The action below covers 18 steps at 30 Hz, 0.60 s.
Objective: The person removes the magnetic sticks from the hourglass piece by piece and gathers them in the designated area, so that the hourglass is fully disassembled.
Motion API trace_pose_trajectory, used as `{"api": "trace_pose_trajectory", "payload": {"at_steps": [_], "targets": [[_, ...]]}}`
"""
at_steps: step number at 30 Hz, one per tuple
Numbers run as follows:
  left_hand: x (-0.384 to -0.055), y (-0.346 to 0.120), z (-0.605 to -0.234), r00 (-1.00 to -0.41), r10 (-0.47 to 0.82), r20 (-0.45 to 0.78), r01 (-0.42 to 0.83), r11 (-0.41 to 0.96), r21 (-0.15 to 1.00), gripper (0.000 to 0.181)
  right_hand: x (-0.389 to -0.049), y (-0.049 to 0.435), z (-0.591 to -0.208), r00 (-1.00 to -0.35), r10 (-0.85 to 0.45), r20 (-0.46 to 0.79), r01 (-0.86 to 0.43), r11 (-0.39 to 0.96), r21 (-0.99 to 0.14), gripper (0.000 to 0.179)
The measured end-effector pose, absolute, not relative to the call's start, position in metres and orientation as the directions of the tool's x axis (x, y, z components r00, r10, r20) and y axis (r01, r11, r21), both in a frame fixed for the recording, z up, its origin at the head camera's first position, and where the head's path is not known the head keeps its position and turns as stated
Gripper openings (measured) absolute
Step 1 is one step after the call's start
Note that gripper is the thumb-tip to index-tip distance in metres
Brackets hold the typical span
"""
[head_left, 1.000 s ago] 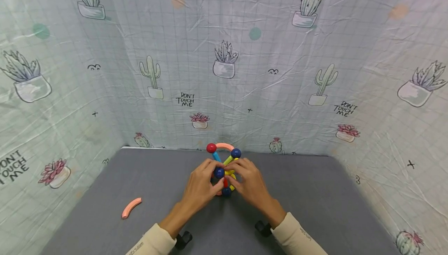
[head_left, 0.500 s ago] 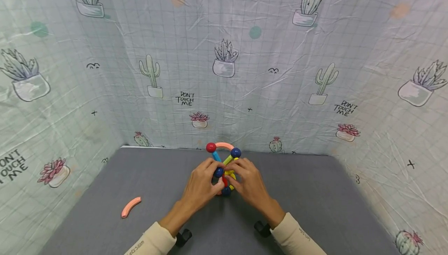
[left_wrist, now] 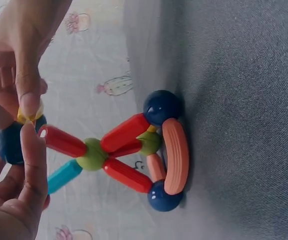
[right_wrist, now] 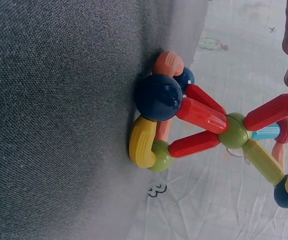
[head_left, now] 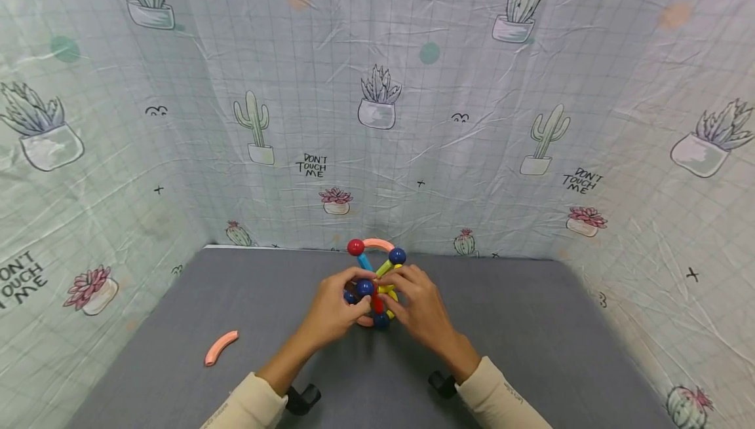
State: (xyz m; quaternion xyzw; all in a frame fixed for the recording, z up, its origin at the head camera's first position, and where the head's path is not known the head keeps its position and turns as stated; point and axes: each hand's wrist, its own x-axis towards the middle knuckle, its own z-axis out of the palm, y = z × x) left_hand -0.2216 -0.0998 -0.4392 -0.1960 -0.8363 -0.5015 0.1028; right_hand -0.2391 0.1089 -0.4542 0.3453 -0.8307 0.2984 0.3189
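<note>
A magnetic ball-and-rod structure [left_wrist: 92, 155] stands on the table between the hands, with red, blue and light-green rods meeting at a green ball. Its base has navy balls and a curved peach rod [left_wrist: 177, 155]. My left hand [head_left: 331, 308] holds a navy ball [head_left: 365, 287] between thumb and fingers near the upper end of a red rod [left_wrist: 61, 140]; whether they touch is unclear. My right hand [head_left: 420, 295] pinches a curved yellow rod [head_left: 386, 289], largely hidden by fingers, against or beside that ball. A red ball [head_left: 356, 247] and another navy ball [head_left: 397, 257] sit at the far top.
One loose curved peach rod [head_left: 221, 348] lies on the grey table [head_left: 265, 298] to the left. A cactus-print cloth [head_left: 377, 173] rises behind the table and at both sides. Black straps [head_left: 303, 399] sit at the wrists.
My left hand has shifted slightly left with the navy ball, uncovering another navy ball and part of the peach rod below. My right hand stays nearly still.
</note>
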Motion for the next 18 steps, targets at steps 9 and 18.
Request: {"api": "trace_pose_trajectory", "payload": {"at_steps": [9,18], "targets": [[-0.224,-0.129,-0.439,-0.916,0.157,0.370,0.400,0.431,0.809,0.040,-0.237,0.109,-0.453,-0.577,-0.372,0.727,-0.762,0.567,-0.314,0.031],[-0.241,-0.179,-0.440,-0.903,0.066,0.424,0.383,0.574,0.724,0.043,-0.234,0.108,-0.453,-0.613,-0.362,0.703,-0.737,0.582,-0.343,0.030]]}}
